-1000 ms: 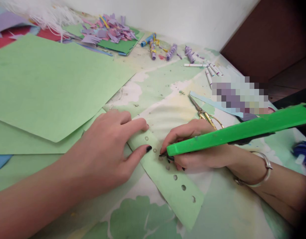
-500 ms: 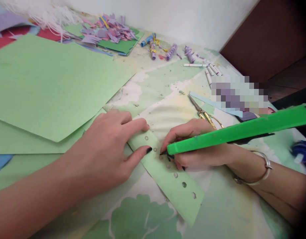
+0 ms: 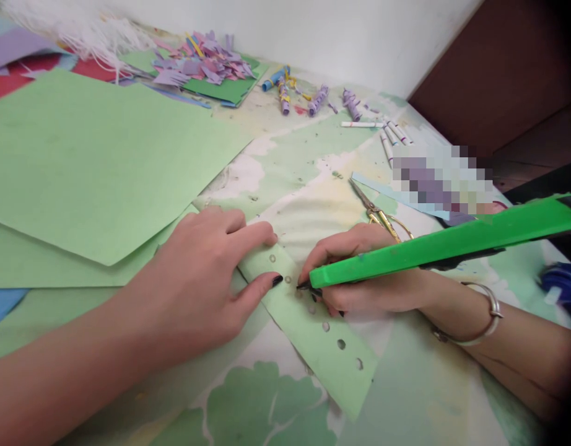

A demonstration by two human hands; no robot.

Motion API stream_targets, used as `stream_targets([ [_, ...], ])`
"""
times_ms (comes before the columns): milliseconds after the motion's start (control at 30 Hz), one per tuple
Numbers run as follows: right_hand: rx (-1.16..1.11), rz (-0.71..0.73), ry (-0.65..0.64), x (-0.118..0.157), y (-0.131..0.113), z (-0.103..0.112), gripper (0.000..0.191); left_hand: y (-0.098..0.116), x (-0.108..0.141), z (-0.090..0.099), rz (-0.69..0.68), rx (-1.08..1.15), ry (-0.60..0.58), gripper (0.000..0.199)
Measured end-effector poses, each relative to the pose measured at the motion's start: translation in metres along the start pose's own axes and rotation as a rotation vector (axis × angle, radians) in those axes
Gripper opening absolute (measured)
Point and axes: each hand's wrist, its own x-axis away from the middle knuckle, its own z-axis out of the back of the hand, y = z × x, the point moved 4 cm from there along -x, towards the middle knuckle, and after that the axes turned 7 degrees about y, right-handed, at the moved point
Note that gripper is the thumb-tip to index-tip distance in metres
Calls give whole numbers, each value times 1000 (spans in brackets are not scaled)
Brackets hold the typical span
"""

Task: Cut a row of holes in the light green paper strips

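Observation:
My left hand (image 3: 211,266) rests spread on a folded strip of light green paper (image 3: 308,341), its thumb and forefinger flat near the strip's upper end. A row of small round holes and ring-shaped marks runs along the strip. My right hand (image 3: 360,266) is closed in a pen-like hold around a bright green utility knife (image 3: 434,241), whose long body slants up to the right. Its dark tip points down at one of the round marks beside my left thumb. My right fingers partly hide the tip and the strip's edge.
Large light green sheets (image 3: 104,167) lie on the left. Gold-handled scissors (image 3: 376,210) lie beyond my right hand, near several markers (image 3: 397,133). Small purple paper rolls (image 3: 318,100) and a heap of paper scraps (image 3: 206,59) sit along the wall.
The view has shifted slightly. My right hand and the utility knife stay at nearly the same mark, with only a tiny movement. My left hand keeps its place on the strip.

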Motion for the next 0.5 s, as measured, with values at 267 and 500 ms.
stream_targets([
  [267,-54,12,-41,2,-3,1,23,1,3,-1,-2,-49,-18,30],
  [500,-14,31,-25,2,-2,1,21,3,3,-1,9,-78,-20,28],
])
